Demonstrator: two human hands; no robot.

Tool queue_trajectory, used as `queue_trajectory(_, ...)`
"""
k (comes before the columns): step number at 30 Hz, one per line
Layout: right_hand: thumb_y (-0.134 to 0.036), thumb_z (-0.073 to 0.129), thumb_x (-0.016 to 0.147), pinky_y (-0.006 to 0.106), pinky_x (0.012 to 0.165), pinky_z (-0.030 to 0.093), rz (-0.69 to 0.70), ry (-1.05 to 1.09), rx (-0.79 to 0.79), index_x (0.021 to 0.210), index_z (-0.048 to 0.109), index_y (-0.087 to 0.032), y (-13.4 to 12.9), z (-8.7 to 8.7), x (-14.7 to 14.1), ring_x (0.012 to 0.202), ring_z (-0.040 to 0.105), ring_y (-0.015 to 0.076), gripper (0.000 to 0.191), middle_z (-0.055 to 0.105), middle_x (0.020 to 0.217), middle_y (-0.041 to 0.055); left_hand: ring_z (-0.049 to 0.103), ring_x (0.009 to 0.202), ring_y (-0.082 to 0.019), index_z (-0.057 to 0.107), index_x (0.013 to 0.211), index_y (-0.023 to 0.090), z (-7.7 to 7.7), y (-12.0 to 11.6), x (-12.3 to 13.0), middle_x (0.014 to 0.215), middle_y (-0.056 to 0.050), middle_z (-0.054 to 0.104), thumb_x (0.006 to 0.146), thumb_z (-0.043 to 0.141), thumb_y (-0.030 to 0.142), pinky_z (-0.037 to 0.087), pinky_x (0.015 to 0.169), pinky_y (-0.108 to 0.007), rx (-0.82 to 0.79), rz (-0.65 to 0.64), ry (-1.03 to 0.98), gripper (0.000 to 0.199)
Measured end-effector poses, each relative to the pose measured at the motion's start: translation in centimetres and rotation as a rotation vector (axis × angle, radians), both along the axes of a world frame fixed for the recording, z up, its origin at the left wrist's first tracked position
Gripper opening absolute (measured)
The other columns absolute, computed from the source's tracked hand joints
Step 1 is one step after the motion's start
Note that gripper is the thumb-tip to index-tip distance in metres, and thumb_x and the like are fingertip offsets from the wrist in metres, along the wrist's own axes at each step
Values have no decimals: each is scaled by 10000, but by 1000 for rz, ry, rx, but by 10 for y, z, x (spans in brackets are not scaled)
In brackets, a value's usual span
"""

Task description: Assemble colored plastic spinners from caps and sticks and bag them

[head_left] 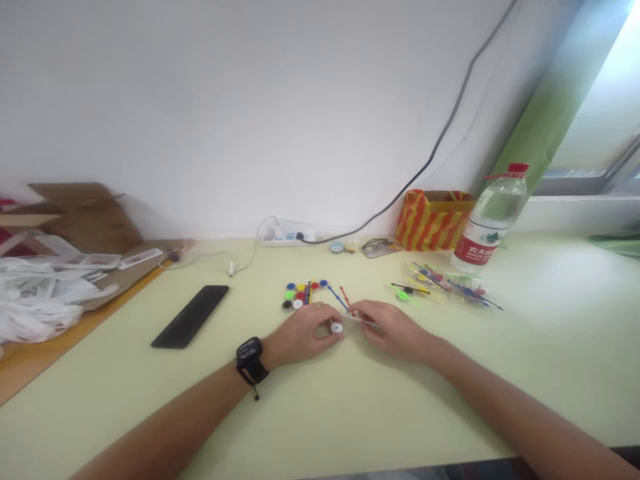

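Observation:
My left hand is closed around a small white disc, gripped between thumb and fingers. Opposite it, my right hand pinches a thin white arrow pointer, whose tip is close to the disc. Just beyond my fingertips lie a blue arrow pointer and a red arrow pointer. Behind my left hand sits a cluster of small round discs in several colours, among them a black disc and a blue disc. Dark and blue pointers lie against that cluster.
Bagged pointers and discs lie right, near a large water bottle and a striped bag. A black phone lies left. A power strip stands by the wall. White plastic bags and cardboard fill the far left.

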State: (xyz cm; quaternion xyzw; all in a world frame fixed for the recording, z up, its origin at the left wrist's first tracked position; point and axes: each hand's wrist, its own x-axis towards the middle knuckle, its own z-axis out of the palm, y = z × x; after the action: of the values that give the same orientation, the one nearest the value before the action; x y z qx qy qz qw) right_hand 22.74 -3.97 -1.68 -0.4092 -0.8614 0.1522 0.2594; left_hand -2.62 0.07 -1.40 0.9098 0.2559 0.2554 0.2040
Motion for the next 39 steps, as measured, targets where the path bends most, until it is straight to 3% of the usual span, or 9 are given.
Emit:
queue_trajectory(7, -179, 377, 1044, 353, 830, 498, -43, 120, 42, 1081, 576, -221, 3, 0, 0, 919, 620, 215, 207, 658, 1019, 77, 652, 799, -165, 680, 1002, 215, -2, 1, 2, 930, -31, 688, 912, 698, 272, 530, 760, -303, -104, 0, -61, 109)
queue_trajectory(13, -268, 331, 1085, 331, 766, 473, -87, 290, -80, 1106, 536, -236, -3, 6, -3, 801, 565, 193, 209, 619, 925, 38, 633, 749, -146, 700, 973, 184, -8, 3, 6, 926, -37, 681, 867, 763, 325, 540, 676, -272, -323, 53, -183, 187)
queue_trajectory(19, -293, 405, 1070, 301, 783, 486, 89, 443, -288, 1134, 477, -238, -14, 6, -18, 909, 588, 187, 110, 620, 1029, 52, 695, 874, -192, 714, 1041, 151, -9, -2, 13, 972, -76, 743, 853, 798, 361, 577, 801, -316, -610, 28, -331, 294)
queue_trajectory(28, -295, 519, 1034, 310, 779, 481, 92, 534, -337, 1055, 483, -241, -11, -1, -22, 858, 617, 183, 68, 650, 938, 26, 720, 968, -233, 747, 1078, 140, 0, -9, 15, 1057, -117, 762, 904, 752, 367, 587, 891, -352, -595, -38, -346, 286)
queue_trajectory(39, -261, 541, 1006, 271, 666, 390, 75, 452, -327, 989, 505, -235, -10, 2, -18, 731, 522, 153, 47, 617, 838, -13, 717, 1010, -247, 753, 1081, 148, 4, -11, 16, 1090, -126, 763, 908, 748, 375, 570, 951, -379, -614, -61, -348, 286)
